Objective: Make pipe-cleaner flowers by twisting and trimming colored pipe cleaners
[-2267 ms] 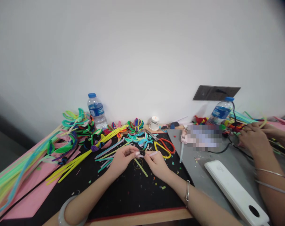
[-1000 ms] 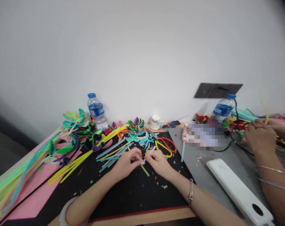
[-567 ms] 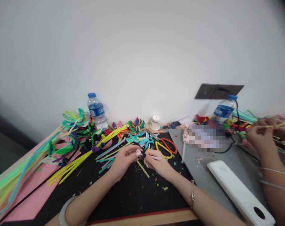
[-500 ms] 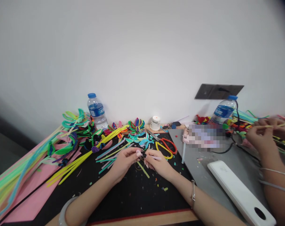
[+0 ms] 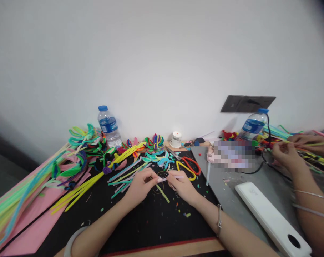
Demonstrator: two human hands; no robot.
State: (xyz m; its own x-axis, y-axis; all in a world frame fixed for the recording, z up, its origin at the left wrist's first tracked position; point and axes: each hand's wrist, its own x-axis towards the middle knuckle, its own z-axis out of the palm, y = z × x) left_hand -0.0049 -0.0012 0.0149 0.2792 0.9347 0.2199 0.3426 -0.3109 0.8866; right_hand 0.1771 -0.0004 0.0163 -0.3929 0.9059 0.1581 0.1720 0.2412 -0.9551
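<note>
Between both hands runs a short pale pink pipe cleaner (image 5: 162,180). My left hand (image 5: 141,186) pinches one end of it with thumb and forefinger. My right hand (image 5: 182,188) is closed on the other side, and a pale length sticks out past its fingers. A small dark bit shows by the right fingertips, too small to make out. Below the hands a yellow-green pipe cleaner (image 5: 163,193) lies on the black mat (image 5: 140,228). Just behind the right hand are scissors (image 5: 187,167) with red and yellow handles. Several pastel pipe cleaners (image 5: 124,182) lie beside the left hand.
Bundles of pipe cleaners (image 5: 14,210) and yellow stems (image 5: 79,192) fill the left side. Water bottles (image 5: 108,126) and a white tub (image 5: 176,140) stand along the wall. On the right are a glue gun (image 5: 210,155), a white device (image 5: 271,217) and another person's hands (image 5: 292,153).
My hands have moved slightly apart, and the pale stem now shows stretched between them. The dark bit at the fingertips is less visible. The other person's hands shifted left.
</note>
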